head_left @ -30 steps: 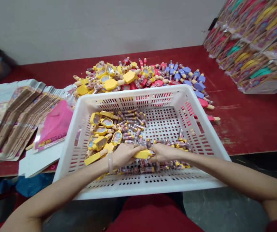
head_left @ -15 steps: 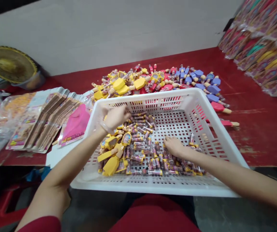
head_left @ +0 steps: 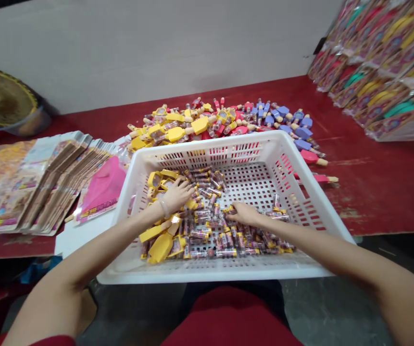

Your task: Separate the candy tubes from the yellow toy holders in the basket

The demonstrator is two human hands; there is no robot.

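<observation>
A white plastic basket holds many small clear tubes with yellow caps and purplish labels, spread over its floor. Yellow paddle-shaped pieces with wooden-looking handles are heaped in its left part. My left hand, with a pale band at the wrist, lies over this heap where it meets the tubes. Its fingers are apart, pointing right, and I see nothing gripped. Nearer the basket's middle, my right hand has its fingers curled down at a yellow-capped tube; its fingertips are partly hidden.
Behind the basket, yellow, pink and blue pieces are piled on the red table. Folded printed cards and a pink piece lie at the left. Bagged packages are stacked at the right. A straw hat rests back left.
My left hand has come down and nearer, onto the yellow pieces, its fingers spreading. My right hand has shifted left among the tubes. The whole view has shifted slightly.
</observation>
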